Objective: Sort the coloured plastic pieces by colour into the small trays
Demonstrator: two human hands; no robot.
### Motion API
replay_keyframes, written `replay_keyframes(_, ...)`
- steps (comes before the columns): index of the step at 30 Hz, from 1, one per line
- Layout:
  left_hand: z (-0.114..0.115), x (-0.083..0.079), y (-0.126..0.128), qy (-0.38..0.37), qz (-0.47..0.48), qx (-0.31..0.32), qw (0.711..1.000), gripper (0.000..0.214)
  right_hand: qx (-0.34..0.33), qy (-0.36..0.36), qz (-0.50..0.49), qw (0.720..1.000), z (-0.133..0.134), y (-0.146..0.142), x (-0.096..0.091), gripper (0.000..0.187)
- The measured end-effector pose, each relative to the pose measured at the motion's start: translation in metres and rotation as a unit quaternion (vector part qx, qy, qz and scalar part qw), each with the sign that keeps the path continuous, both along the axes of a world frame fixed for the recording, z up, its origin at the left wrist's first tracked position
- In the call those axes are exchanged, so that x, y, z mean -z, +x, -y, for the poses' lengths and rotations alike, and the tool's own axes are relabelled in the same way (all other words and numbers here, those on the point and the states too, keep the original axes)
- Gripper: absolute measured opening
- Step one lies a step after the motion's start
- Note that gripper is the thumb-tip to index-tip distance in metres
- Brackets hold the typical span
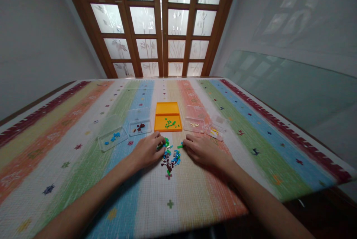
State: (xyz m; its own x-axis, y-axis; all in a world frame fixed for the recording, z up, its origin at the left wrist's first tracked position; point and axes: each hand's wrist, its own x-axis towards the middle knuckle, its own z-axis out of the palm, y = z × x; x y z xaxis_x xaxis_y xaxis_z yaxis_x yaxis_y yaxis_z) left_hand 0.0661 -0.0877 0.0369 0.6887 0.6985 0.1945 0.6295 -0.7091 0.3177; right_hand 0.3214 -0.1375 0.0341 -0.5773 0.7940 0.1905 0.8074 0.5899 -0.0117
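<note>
A loose pile of small toy building bricks (169,165), in blue, green, white and dark brown, lies on the striped cloth between my hands. My left hand (149,149) bends over the pile's left side, its thumb and fingers curled around a spot with green bits showing. What it grips there is too small to make out. On the opposite side, my right hand (198,148) has its fingers drawn together. A small green brick (180,146) lies at its fingertips, with a bluish bit just above. Whether these bits are pinched or only touched is unclear.
Beyond the pile stands an open orange box (168,130) with green bricks. Clear open boxes flank it: one with blue bricks (113,137), one with brown bricks (141,127), one with cream bricks (194,124), one with yellow bricks (214,131). A striped tablecloth (111,194) covers the table.
</note>
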Motion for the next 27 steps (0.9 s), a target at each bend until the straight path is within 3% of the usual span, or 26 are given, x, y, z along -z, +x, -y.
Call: replay_keyframes(27, 0.0020, 0.0078, 0.0009, -0.004, 0.049, 0.023, 0.999, 0.012, 0.000, -0.003, 0.005, 1.000, 0.0015, -0.0025, -0.0044, 0.012)
